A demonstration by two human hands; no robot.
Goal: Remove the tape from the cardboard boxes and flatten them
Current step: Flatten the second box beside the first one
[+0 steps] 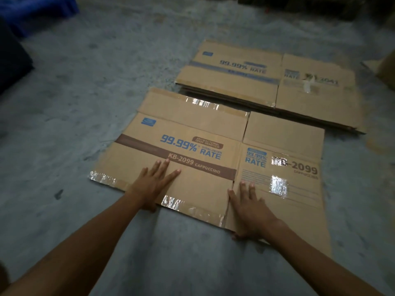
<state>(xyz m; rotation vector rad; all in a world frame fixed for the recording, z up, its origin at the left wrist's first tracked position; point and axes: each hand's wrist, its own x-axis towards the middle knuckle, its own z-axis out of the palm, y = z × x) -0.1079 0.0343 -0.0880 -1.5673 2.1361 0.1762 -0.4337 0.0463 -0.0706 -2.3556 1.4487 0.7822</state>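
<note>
A: Cardboard box [192, 150], flattened, on the grey concrete floor [74, 129] just in front of the person. Long axis runs left to right, tilted a little so the right end sits nearer. Print reads upright from the near side: "99.99% RATE", "KB-2099 CAPPUCCINO".

B: Hands?

A: Both flat on it. Left hand [152, 182] lies palm down on the big left panel near its near edge, fingers [168, 176] spread and straight, gripping nothing. Right hand [249, 212] lies palm down by the crease between the panels, fingers [243, 189] splayed, thumb at the near edge; nothing held, though I cannot tell whether the thumb hooks under.

B: Tape?

A: Shiny clear tape strips [171, 202] along the near flap edge, at the left corner, along the far flap, plus a patch on the right panel.

B: Anything else?

A: Farther and to the right, a stack of flattened boxes [267, 82], same print, same left-right lie, its near edge just beyond the first box. At the far right edge, part of another carton [386, 69]; contents not visible.
</note>
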